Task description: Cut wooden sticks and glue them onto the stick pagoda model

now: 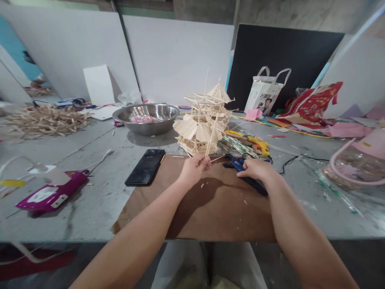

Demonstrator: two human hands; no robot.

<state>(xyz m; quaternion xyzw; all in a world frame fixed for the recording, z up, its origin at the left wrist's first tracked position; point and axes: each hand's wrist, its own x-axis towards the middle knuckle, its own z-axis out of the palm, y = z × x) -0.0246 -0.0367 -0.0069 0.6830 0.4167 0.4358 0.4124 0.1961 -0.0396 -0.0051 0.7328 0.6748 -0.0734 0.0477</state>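
My left hand (196,166) is closed in a pinch on thin wooden sticks (212,136); one stands up in front of the model and another points right. Wrapped around a dark blue glue gun (240,163) is my right hand (258,169), and the gun's nose points left toward the sticks. Just behind my left hand stands a pagoda-like model (195,130) built of pale sticks, with tiered roofs. Brown paper (210,208) lies beneath both hands, with small white bits on it.
A black phone (144,167) lies left of the paper, near a purple power strip (54,192). Behind are a steel bowl (147,124) and a stick heap (45,120). To the right lie a yellow-handled tool (260,145), a black cord (284,166) and a pink-handled clear container (355,160).
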